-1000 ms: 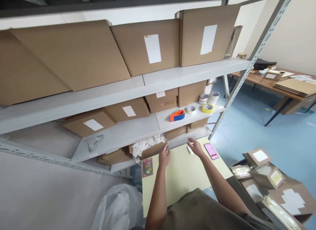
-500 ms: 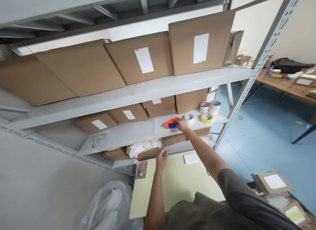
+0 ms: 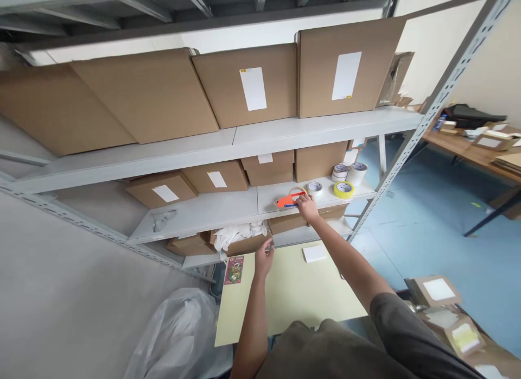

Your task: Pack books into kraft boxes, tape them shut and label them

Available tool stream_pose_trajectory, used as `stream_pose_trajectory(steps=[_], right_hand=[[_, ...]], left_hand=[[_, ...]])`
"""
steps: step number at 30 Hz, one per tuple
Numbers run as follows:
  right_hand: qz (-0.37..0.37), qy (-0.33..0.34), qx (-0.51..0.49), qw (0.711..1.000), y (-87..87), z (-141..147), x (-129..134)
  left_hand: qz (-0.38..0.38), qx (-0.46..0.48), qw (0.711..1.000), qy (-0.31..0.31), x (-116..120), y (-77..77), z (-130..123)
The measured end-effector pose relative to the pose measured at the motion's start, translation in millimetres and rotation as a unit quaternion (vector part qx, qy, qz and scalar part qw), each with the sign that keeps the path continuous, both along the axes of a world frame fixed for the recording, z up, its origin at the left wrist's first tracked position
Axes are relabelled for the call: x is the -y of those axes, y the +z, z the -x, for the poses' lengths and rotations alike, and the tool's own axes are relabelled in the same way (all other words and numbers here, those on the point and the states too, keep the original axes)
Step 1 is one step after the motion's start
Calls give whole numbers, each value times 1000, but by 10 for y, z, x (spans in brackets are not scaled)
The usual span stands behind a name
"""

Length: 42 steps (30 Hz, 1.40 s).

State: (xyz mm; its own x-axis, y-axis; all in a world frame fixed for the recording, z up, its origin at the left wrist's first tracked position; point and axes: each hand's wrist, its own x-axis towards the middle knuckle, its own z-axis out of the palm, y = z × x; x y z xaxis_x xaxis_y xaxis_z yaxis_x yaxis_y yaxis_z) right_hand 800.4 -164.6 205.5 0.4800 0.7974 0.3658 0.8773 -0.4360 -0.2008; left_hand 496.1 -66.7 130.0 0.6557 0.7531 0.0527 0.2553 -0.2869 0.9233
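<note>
My right hand is closed on the end of an orange and blue tape dispenser at the middle shelf. Part of a pale ring, seemingly a tape roll, shows behind it. White tape rolls and a yellow tape roll lie to the right of this hand. Above the far edge of a pale yellow table, my left hand is held with loosely curved fingers apart and nothing visible in them. Near it is an open box with white crumpled material.
Large cardboard boxes fill the upper shelf, with smaller boxes below. The table bears a colourful card and a white card. A plastic bag stands left; more boxes sit at lower right. A metal post bounds the rack.
The tape dispenser has turned in my right hand, showing more orange and a pale ring behind it. My left hand has stayed over the table edge. The camera view has shifted slightly.
</note>
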Motion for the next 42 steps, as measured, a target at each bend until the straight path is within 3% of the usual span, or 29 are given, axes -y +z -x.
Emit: stream_pose_trajectory(steps=[3, 6, 12, 17, 22, 26, 30, 33, 36, 39, 42], right_hand=[[-21, -32, 32, 999, 1, 322, 362], [-28, -66, 38, 997, -156, 703, 762], [3, -156, -2, 988, -825, 1591, 1522], [45, -208, -66, 975, -1436, 2162, 2036], [124, -232, -147, 953, -1984, 2300, 2329], [198, -231, -220, 927, -2355, 2194, 2445], [219, -250, -274, 903, -2653, 2048, 2545], [217, -272, -299, 889, -2780, 1959, 2599], [221, -284, -310, 880, -2788, 1908, 2662], [214, -290, -311, 879, -2669, 1889, 2744], [142, -284, -295, 901, -2439, 1867, 2765]], left_hand=[[-1, 1, 1000, 4, -95, -46, 40], [1, 3, 1000, 0, -149, -167, 97], [50, 1, 998, -46, 1, -538, 261], [84, -24, 992, -90, 261, -680, 409], [104, -46, 987, -111, 446, -736, 559], [94, -49, 991, -87, 650, -827, 719], [110, -78, 988, -76, 953, -939, 835], [120, -92, 986, -69, 1142, -971, 837], [109, -91, 988, -63, 1246, -921, 776], [95, -87, 990, -65, 1295, -795, 683], [84, -72, 992, -68, 1337, -643, 629]])
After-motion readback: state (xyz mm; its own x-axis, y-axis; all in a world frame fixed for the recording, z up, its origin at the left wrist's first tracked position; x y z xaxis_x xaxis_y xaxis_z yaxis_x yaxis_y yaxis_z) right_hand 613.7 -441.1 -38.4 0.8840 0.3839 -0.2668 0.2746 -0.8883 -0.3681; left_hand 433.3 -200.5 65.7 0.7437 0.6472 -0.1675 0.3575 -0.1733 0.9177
